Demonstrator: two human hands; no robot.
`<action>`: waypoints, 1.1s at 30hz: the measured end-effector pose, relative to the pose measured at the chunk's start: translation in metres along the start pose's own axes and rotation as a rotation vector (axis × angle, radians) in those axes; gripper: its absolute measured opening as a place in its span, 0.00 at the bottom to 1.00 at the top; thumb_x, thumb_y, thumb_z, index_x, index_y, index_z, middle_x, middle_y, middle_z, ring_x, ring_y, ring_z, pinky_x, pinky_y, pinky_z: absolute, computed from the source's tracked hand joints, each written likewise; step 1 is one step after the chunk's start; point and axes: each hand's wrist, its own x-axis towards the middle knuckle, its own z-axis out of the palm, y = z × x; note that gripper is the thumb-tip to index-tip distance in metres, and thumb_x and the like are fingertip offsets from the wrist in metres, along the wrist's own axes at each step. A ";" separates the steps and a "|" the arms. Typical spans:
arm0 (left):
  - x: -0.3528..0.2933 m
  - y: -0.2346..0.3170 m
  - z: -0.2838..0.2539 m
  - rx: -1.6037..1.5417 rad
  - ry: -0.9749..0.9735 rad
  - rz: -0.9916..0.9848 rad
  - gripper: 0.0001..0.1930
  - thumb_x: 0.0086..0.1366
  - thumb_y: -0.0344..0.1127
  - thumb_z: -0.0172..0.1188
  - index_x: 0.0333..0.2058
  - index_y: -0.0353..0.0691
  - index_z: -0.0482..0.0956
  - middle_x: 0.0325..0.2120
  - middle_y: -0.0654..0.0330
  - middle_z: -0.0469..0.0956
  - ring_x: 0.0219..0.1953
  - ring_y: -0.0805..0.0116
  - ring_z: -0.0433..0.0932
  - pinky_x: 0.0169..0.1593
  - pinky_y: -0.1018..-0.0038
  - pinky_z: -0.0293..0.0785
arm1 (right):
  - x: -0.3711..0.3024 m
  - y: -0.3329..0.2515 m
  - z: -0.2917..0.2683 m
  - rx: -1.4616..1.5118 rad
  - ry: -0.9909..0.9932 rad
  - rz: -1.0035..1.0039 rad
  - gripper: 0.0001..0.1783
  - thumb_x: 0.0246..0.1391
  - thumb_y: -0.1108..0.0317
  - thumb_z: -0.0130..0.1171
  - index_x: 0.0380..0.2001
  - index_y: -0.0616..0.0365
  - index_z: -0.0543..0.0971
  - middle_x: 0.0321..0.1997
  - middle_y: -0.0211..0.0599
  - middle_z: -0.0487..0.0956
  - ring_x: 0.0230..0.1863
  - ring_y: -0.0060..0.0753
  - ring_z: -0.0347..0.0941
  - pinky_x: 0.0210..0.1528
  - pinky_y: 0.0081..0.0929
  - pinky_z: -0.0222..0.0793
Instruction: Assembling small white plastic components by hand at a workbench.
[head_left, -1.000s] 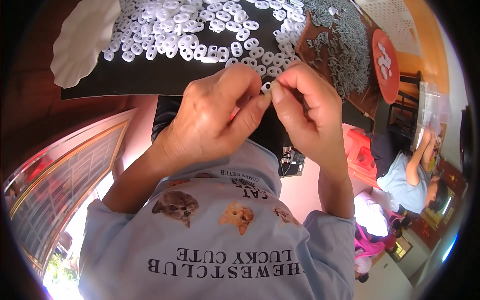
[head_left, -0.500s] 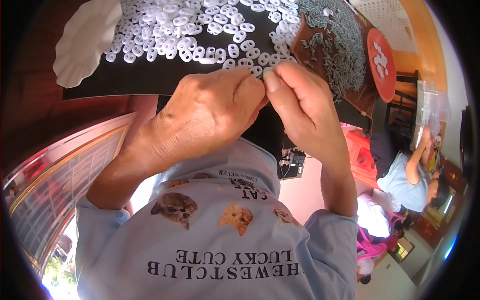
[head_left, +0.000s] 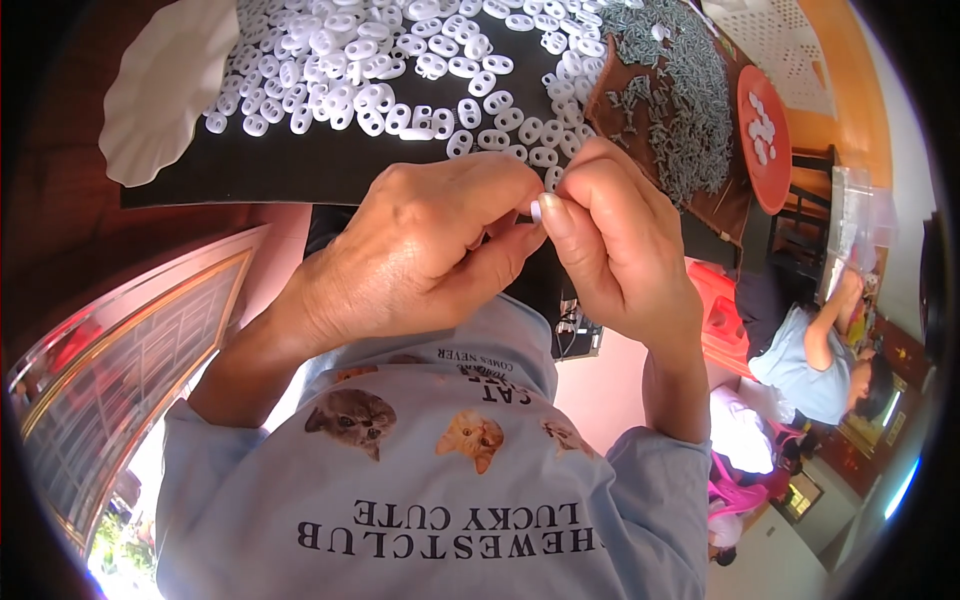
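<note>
My two hands meet over the near edge of the black table, fingertips almost together. A small white plastic piece [head_left: 537, 211] shows at the tip of my right thumb; my right hand [head_left: 628, 240] pinches it, and most of the piece is hidden. My left hand [head_left: 425, 245] is closed right beside it, fingers curled in and thumb pointing toward the right thumb. Whatever it may hold is covered by the fingers. Just beyond the hands lie many white oval two-hole cord lock pieces [head_left: 440, 122], heaped at the far left and scattered toward the right.
A pile of small grey springs [head_left: 690, 120] lies on a brown cloth [head_left: 610, 100] at right. Beside it is a red plate [head_left: 750, 165] with white pieces. A white scalloped dish [head_left: 165, 100] stands at far left. Another person [head_left: 815, 350] sits beyond a red stool [head_left: 715, 310].
Both hands have come slightly nearer to me. My left thumb has swung down from its forefinger, and the small white piece now shows between the hands.
</note>
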 end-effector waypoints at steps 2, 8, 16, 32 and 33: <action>0.001 -0.005 -0.005 -0.075 -0.112 0.005 0.03 0.62 0.24 0.56 0.35 0.31 0.75 0.22 0.58 0.72 0.21 0.71 0.69 0.26 0.78 0.65 | 0.001 0.002 -0.003 0.046 -0.040 -0.007 0.09 0.55 0.71 0.58 0.27 0.60 0.68 0.24 0.41 0.66 0.22 0.44 0.66 0.22 0.35 0.61; 0.002 -0.012 -0.004 -0.301 -0.044 -0.158 0.05 0.67 0.25 0.50 0.33 0.31 0.74 0.20 0.65 0.71 0.21 0.81 0.66 0.25 0.82 0.64 | 0.014 0.062 -0.051 -0.168 0.025 0.223 0.05 0.57 0.71 0.55 0.34 0.62 0.73 0.29 0.39 0.72 0.28 0.33 0.69 0.32 0.27 0.66; 0.002 -0.028 0.000 -0.342 0.017 -0.248 0.06 0.67 0.24 0.49 0.32 0.31 0.73 0.20 0.65 0.71 0.21 0.82 0.67 0.25 0.83 0.64 | 0.010 0.122 -0.078 -0.533 -0.101 0.266 0.06 0.54 0.74 0.54 0.36 0.60 0.73 0.35 0.43 0.74 0.35 0.46 0.72 0.37 0.33 0.67; 0.003 -0.034 0.007 -0.426 0.132 -0.250 0.04 0.63 0.23 0.53 0.28 0.32 0.72 0.16 0.68 0.66 0.19 0.83 0.63 0.22 0.82 0.60 | 0.014 0.118 -0.088 -0.656 -0.011 0.252 0.09 0.58 0.63 0.54 0.32 0.59 0.73 0.32 0.42 0.73 0.32 0.45 0.72 0.33 0.35 0.65; 0.003 -0.034 0.008 -0.426 0.132 -0.252 0.04 0.63 0.23 0.53 0.28 0.32 0.72 0.16 0.68 0.66 0.19 0.83 0.63 0.22 0.82 0.60 | 0.014 0.115 -0.087 -0.587 -0.068 0.204 0.08 0.58 0.64 0.53 0.33 0.58 0.72 0.33 0.42 0.73 0.34 0.46 0.72 0.34 0.36 0.66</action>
